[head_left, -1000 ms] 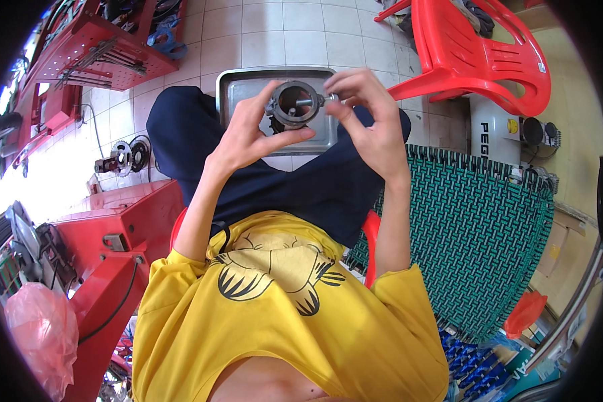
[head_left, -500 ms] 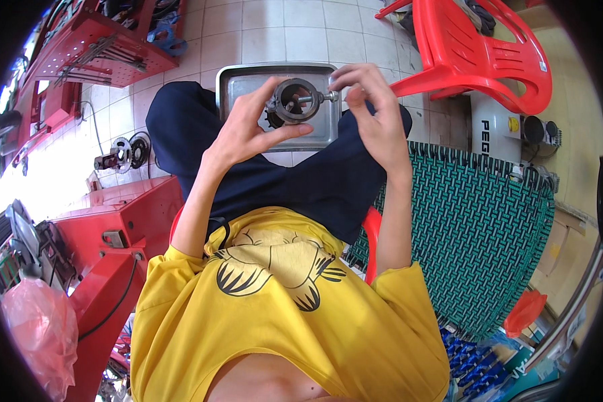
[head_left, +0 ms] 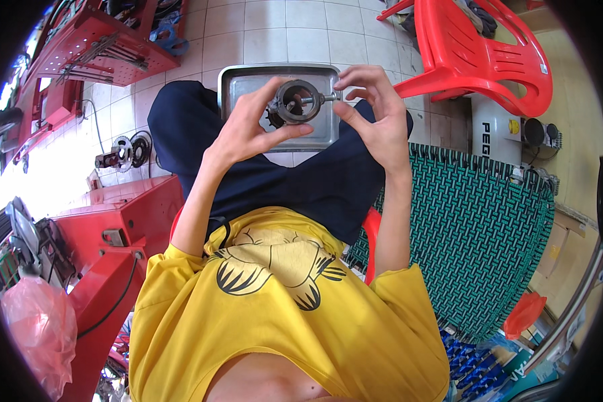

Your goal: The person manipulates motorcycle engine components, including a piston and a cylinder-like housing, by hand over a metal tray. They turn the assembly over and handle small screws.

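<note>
Dark-grey round metal ring (head_left: 296, 119), gripped by our left hand (head_left: 250, 128), overhangs a silver rectangular tray (head_left: 325, 136), our right hand (head_left: 382, 127) unclenched.

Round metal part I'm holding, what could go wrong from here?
With your left hand alone apparently supporting it, the round metal part could slip and drop toward the metal tray beneath. A bolt sticks out sideways near your right hand, so an uneven push there might tilt the part.
</note>
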`<state>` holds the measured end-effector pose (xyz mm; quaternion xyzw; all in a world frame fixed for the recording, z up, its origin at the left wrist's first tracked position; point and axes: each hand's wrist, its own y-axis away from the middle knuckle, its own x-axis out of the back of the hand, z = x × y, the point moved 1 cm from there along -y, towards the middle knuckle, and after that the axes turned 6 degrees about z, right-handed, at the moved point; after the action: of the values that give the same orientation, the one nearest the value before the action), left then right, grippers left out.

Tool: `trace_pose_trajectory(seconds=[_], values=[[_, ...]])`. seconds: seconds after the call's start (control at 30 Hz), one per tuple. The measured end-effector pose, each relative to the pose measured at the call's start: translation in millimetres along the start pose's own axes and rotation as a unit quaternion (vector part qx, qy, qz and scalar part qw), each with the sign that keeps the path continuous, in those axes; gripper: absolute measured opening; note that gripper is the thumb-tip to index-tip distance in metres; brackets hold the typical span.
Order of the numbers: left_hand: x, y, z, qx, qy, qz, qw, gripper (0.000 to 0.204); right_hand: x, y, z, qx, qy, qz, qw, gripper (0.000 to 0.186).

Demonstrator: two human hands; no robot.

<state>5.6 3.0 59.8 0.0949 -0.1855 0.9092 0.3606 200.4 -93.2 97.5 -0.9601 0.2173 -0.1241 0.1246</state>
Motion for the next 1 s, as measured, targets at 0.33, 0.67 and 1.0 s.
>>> trace_pose_trajectory(seconds=[0.33,0.67,1.0], values=[[1,0,-3,-0.01,-0.01,0.001,1.0,0.059,0,2,4,-0.035,-0.002,-0.005,0.999,0.014],[1,2,-10,-0.019,-0.012,0.007,1.0,0.061,-4,1,15,-0.084,-0.045,-0.002,0.995,0.013],[3,2,-13,-0.017,-0.018,0.012,1.0,0.061,-4,1,17,-0.048,0.017,-0.021,0.999,0.015]])
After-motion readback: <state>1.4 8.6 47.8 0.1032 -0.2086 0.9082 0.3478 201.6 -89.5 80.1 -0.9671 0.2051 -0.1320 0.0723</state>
